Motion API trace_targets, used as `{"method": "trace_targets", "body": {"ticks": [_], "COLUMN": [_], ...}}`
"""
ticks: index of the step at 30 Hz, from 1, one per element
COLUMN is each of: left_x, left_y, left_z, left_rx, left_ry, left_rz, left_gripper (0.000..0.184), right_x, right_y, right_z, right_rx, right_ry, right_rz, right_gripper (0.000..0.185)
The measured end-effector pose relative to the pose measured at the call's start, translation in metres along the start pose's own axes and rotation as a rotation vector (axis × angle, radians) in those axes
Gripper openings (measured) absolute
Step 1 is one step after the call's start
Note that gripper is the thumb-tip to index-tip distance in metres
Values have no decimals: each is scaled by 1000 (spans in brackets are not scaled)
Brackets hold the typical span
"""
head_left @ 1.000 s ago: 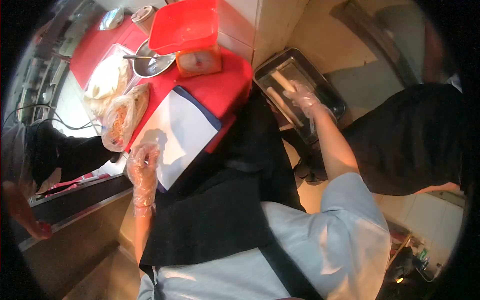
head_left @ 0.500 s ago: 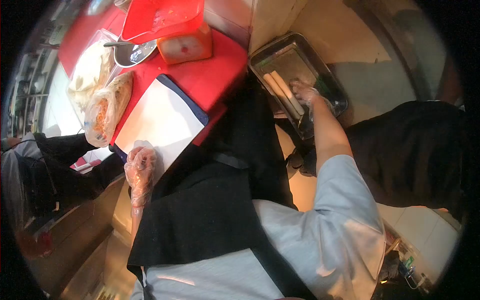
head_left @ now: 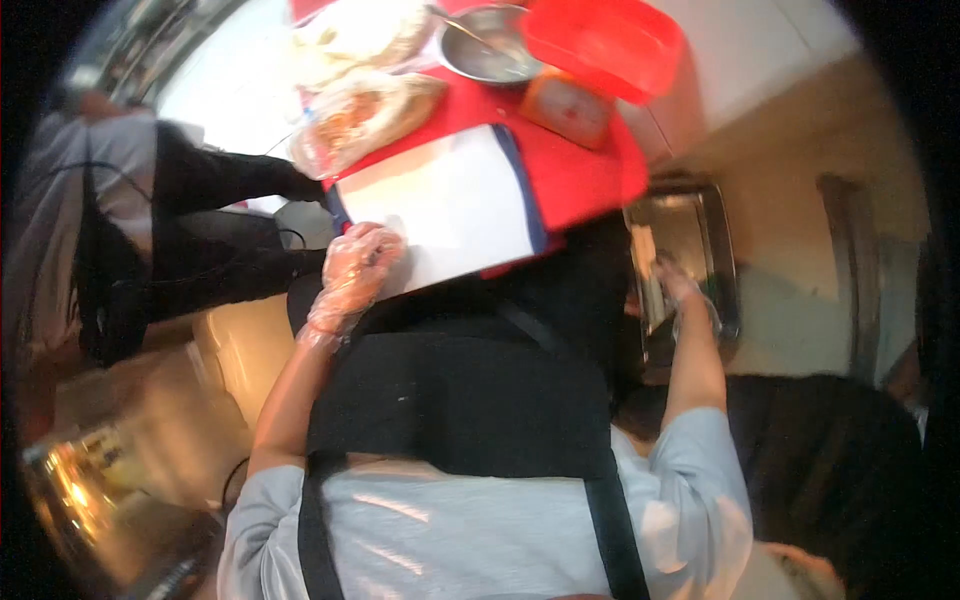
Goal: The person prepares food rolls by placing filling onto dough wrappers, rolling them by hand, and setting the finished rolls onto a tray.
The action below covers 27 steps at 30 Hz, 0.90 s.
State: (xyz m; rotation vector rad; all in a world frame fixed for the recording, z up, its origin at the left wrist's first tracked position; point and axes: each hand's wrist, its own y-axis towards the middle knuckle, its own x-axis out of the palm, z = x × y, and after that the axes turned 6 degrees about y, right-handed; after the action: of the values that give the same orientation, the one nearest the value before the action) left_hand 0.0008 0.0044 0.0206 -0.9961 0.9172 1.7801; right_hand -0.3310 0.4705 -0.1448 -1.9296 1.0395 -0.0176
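Rolls: And there they were, pale, slim rolls (head_left: 645,265), smooth and cream-coloured, lying lengthwise along the table-side wall of the metal tray; blur hid their finer surface.
Right hand: In came the gloved right hand (head_left: 682,287), fingers bent down right against the rolls; whether they had closed on one, the view could not tell.
Left hand: Over on the board, the gloved left hand (head_left: 362,262) had its fingers curled in at the near left corner, partly open at most; any hold was hidden.
Tray: The dark-rimmed metal tray (head_left: 733,270) offered bare floor beyond the fingers, but its outer wall ran just beside the right wrist.
Board: What a clear stretch! The white board (head_left: 455,205) lay bare past the left fingers, right up to its navy edge (head_left: 521,185).
Table: Tighter on the far side: the red table (head_left: 600,185) carried the orange scale (head_left: 568,108) near the board's far right corner, the metal bowl (head_left: 480,62) beyond, and the plastic bag of orange shreds (head_left: 345,130) close along the far left.
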Motion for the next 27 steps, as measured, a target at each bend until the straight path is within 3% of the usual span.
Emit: {"method": "trace_targets", "body": {"ticks": [1,3,5,8,10,12,14,16,19,23,25,27], "left_x": [3,4,9,4,-14,-30,-51,-58,-42,-27,7,54], "left_y": [-2,-5,-4,2,34,80,132,180,242,277,287,311], "left_z": [-4,-11,-14,-16,-39,-62,-69,-87,-108,-108,-137,-197], "left_rx": [-4,-33,-31,-27,81,158,-44,-128,-194,-276,-265,-236], "left_ry": [-2,-91,-142,-144,-116,175,53,22,145,136,153,685], "left_rz": [5,65,138,254,395,540,568,531,499,305,361,191], "left_gripper": [9,8,9,15,19,14,13,19,27,37,29,31], "right_x": [-8,-16,-21,26,80,133,178,216,249,248,249,248], "right_y": [1,2,-7,-97,-125,-133,-131,-118,-106,-116,-117,-118], "right_z": [-1,-22,-57,-156,-200,-225,-246,-248,-241,-247,-248,-251], "right_rx": [-106,-316,-516,-842,-961,-956,-1253,-1300,-1320,-1333,-1324,-1316], "right_ry": [-311,-588,-513,-148,10,88,-181,-168,-720,-679,-700,-716], "right_rz": [46,153,254,364,302,147,138,11,185,170,185,193], "right_gripper": [57,43,31,19,14,13,19,29,47,54,54,54]}}
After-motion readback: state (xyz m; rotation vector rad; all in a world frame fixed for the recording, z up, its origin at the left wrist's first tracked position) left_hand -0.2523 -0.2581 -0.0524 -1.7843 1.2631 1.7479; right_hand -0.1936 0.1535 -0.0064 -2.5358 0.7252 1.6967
